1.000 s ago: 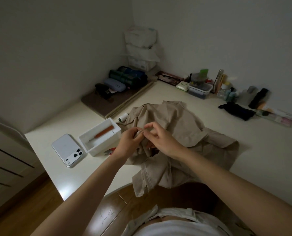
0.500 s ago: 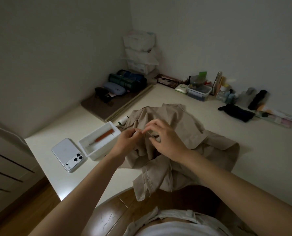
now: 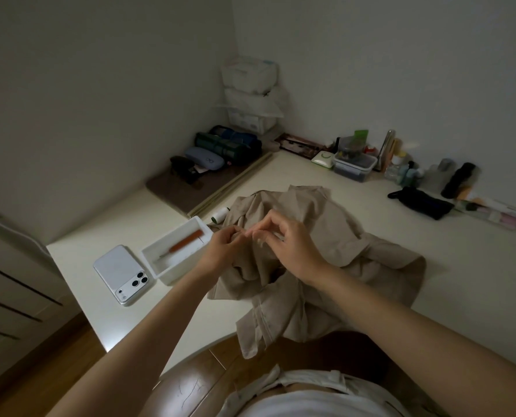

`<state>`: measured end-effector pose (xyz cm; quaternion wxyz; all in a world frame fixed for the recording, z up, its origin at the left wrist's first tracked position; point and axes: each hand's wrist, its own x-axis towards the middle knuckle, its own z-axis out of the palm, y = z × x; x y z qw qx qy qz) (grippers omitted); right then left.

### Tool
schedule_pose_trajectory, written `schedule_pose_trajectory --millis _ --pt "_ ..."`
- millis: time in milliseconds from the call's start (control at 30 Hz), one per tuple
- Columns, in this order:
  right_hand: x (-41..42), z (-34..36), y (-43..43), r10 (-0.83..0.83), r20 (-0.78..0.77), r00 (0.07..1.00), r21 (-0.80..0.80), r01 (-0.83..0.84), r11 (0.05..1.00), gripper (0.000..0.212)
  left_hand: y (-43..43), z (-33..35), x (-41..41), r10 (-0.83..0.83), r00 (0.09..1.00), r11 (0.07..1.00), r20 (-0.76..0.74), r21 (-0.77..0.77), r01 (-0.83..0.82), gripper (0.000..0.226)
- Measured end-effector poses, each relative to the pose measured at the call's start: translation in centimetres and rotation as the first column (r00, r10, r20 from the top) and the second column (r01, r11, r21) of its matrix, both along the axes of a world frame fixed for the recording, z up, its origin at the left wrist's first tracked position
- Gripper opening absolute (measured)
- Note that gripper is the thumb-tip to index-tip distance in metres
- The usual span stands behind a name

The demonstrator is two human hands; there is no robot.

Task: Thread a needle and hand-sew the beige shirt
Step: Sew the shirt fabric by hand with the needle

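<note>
The left hand [image 3: 223,249] and right hand [image 3: 292,245] meet just above the beige shirt [image 3: 341,233], fingertips pinched tip to tip on something too fine to make out. The shirt lies crumpled on the counter [image 3: 461,281]. To its left are a thread spool [image 3: 220,213], a white tray [image 3: 178,270] holding an orange-handled tool [image 3: 189,240], and a phone [image 3: 115,266]; print on the packs [image 3: 250,76] behind it is unreadable.

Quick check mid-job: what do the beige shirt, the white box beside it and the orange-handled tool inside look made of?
Beige shirt: matte woven cloth, perhaps cotton or linen; it creases softly and droops over the table edge.
White box: probably rigid plastic; smooth, thin straight walls, slight sheen.
Orange-handled tool: handle seems plastic, the grey tip perhaps metal; too small to be sure.
</note>
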<state>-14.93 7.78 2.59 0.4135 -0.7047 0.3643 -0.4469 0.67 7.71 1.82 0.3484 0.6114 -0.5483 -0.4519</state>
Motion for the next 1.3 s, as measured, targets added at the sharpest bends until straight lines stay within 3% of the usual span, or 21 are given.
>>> schedule_pose_trajectory --millis 267,400,467,567,667,733,867,1033,1133,1300 --pt "-0.7 1.4 -0.6 -0.168 0.269 0.949 0.333 0.072 0.94 0.016 -1.4 -2.4 2.4 0.13 0.964 0.986 0.231 -0.136 -0.1 0.015" --pt "-1.4 2.2 -1.4 -0.215 0.31 0.926 0.387 0.084 0.918 0.017 -1.7 -2.8 3.2 0.127 0.907 0.987 0.402 -0.14 -0.076 0.01" --pt "-1.6 2.2 -1.6 -0.223 0.303 0.927 0.392 0.092 0.915 0.018 -1.6 -2.0 3.0 0.087 0.888 0.984 0.452 -0.178 -0.006 0.019" --pt "-1.6 2.0 -2.1 -0.234 0.295 0.926 0.411 0.098 0.906 0.018 -0.8 0.3 1.3 -0.168 0.951 0.971 0.259 -0.124 0.205 0.035" --pt "-1.7 1.7 -2.8 -0.248 0.267 0.931 0.423 0.119 0.898 0.018 0.0 2.4 -0.5 -0.473 0.875 0.881 0.102 0.041 0.472 0.026" --pt "-2.0 1.1 -3.4 -0.279 0.225 0.934 0.427 0.163 0.889 0.018 0.3 3.0 -0.9 -0.53 0.847 0.848 0.029 0.043 0.529 0.019" --pt "-3.0 -1.0 -4.8 -0.369 0.038 0.929 0.406 0.323 0.855 0.017 0.4 3.4 0.3 -0.36 0.908 0.933 -0.214 -0.072 0.352 0.021" --pt "-3.8 -3.2 -5.4 -0.402 -0.177 0.898 0.367 0.439 0.82 0.013 -0.1 4.1 2.3 -0.241 0.857 0.968 -0.455 -0.179 0.177 0.022" --pt "-3.8 -3.3 -5.0 -0.359 -0.208 0.91 0.366 0.412 0.834 0.015 -0.1 4.4 3.2 -0.2 0.883 0.973 -0.425 -0.195 0.127 0.024" --pt "-2.8 -2.5 -3.5 -0.043 -0.177 0.983 0.456 0.121 0.882 0.019 0.1 4.5 3.4 -0.149 0.925 0.977 -0.351 -0.195 0.083 0.022"
